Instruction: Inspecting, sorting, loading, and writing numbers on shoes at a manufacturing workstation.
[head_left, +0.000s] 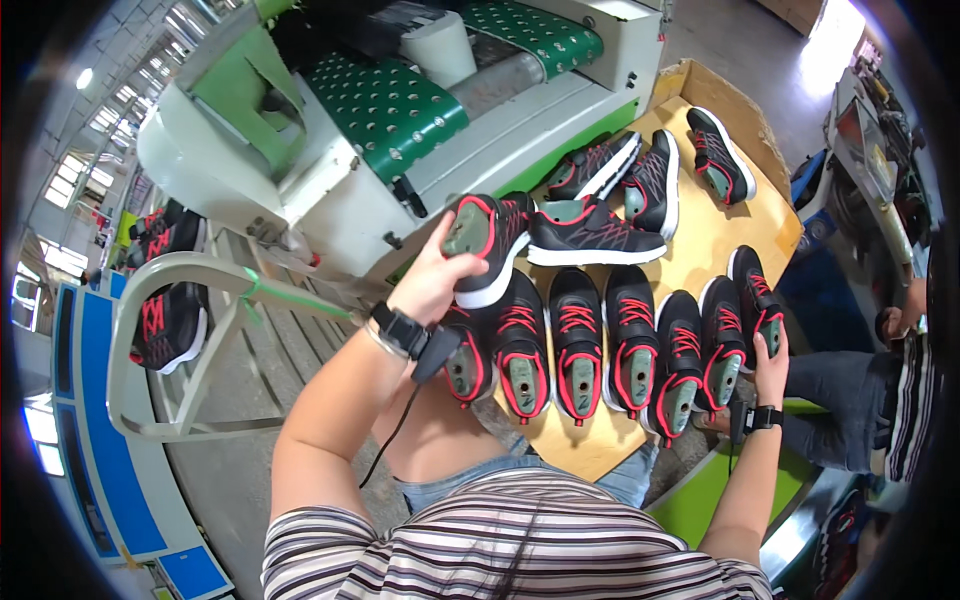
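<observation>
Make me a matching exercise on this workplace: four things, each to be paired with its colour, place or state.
Column one
1. Left hand
2. Right hand
3. Machine belt
4. Board

Column two
A. Green, dotted with holes
B. At the heel of the rightmost shoe in the near row
C. Yellowish, lying beneath the row of shoes
D. Gripping a raised shoe near the left end of the row

Right pairs: 1-D, 2-B, 3-A, 4-C
</observation>
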